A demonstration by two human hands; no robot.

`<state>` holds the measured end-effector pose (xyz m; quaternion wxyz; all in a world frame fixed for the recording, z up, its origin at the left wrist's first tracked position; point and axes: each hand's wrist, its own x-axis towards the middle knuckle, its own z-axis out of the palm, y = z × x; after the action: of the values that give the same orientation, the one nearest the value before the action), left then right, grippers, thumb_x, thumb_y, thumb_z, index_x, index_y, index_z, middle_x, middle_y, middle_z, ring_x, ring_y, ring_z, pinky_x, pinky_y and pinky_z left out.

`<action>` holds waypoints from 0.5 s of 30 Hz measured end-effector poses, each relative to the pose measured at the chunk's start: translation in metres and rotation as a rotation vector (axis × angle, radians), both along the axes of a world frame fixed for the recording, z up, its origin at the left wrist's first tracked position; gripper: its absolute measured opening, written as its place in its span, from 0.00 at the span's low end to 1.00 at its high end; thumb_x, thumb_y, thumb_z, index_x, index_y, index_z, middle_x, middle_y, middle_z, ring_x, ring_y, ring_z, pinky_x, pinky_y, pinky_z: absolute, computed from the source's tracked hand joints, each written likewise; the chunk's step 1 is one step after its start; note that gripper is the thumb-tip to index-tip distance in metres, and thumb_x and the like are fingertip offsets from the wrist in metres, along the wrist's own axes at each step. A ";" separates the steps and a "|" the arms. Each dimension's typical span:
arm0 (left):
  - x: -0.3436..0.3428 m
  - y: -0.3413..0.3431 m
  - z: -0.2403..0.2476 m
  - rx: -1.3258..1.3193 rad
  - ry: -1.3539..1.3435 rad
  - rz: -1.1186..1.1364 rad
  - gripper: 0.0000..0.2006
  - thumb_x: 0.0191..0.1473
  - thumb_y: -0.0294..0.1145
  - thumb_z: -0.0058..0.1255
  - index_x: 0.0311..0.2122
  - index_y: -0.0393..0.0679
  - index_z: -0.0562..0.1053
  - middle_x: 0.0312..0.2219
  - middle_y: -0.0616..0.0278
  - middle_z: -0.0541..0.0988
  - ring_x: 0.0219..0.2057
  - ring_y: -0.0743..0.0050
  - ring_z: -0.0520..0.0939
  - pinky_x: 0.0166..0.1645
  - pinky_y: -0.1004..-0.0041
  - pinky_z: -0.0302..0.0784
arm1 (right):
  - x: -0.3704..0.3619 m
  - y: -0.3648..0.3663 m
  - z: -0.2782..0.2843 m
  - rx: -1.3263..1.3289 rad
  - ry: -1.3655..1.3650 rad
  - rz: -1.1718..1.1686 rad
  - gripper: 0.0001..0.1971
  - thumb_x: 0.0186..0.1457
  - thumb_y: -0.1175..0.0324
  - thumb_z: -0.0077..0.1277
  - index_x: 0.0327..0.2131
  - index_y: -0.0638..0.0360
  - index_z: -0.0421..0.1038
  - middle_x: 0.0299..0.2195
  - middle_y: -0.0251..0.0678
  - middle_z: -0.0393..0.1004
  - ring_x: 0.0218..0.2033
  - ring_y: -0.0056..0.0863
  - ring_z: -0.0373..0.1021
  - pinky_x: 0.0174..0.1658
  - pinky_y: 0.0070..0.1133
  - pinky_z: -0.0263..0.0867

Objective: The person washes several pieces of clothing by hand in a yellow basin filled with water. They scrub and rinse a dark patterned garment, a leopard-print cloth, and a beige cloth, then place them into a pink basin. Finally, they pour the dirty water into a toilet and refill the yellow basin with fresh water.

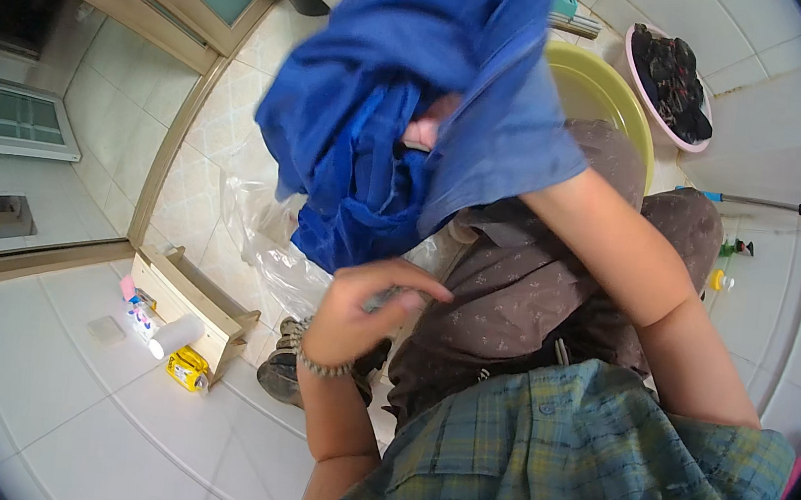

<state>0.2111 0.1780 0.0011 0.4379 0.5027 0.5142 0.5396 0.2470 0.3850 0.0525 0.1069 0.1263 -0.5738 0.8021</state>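
A blue garment (389, 139), bunched and blurred by motion, hangs in the air over the floor and my knees. My right forearm reaches into it, and the cloth drapes round the wrist. Only a little of my right hand (423, 131) shows among the folds, with the garment held up on it; most of its fingers are hidden. My left hand (363, 310), with a braided bracelet (324, 368) at the wrist, is just below the garment's lower edge. Its fingers are curved and apart, with nothing in them.
A yellow-green basin (628, 103) stands beyond my knees. Past it is a pink basin (704, 137) of dark clothes. Clear plastic (263, 233) lies on the tiled floor. At left, a small wooden shelf (189, 299) holds bottles and a yellow pack (189, 368). A pole (766, 204) lies at right.
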 end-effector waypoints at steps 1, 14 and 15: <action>-0.002 -0.007 -0.020 -0.171 0.057 0.088 0.15 0.48 0.24 0.48 0.44 0.38 0.70 0.38 0.56 0.76 0.41 0.64 0.75 0.48 0.70 0.67 | 0.000 0.003 0.006 -0.012 0.091 -0.001 0.30 0.48 0.58 0.48 0.53 0.57 0.54 0.52 0.41 0.59 0.51 0.32 0.60 0.54 0.28 0.57; 0.036 -0.078 -0.290 -1.054 0.673 0.012 0.30 0.44 0.40 0.55 0.54 0.53 0.59 0.54 0.64 0.60 0.57 0.60 0.57 0.55 0.49 0.55 | 0.120 0.066 0.087 -0.086 -0.107 -0.286 0.21 0.58 0.54 0.35 0.46 0.58 0.63 0.48 0.40 0.64 0.49 0.33 0.62 0.52 0.29 0.59; 0.036 -0.093 -0.287 -1.110 0.715 0.054 0.30 0.44 0.41 0.55 0.54 0.54 0.59 0.54 0.65 0.60 0.57 0.61 0.57 0.56 0.49 0.55 | 0.135 0.074 0.076 0.009 -0.163 -0.354 0.21 0.58 0.54 0.35 0.46 0.58 0.63 0.48 0.40 0.64 0.49 0.33 0.62 0.52 0.29 0.59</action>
<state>0.2470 0.0846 -0.2862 0.4208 0.3375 0.8420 0.0051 0.3815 0.4589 0.1289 0.1987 -0.0415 -0.5975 0.7757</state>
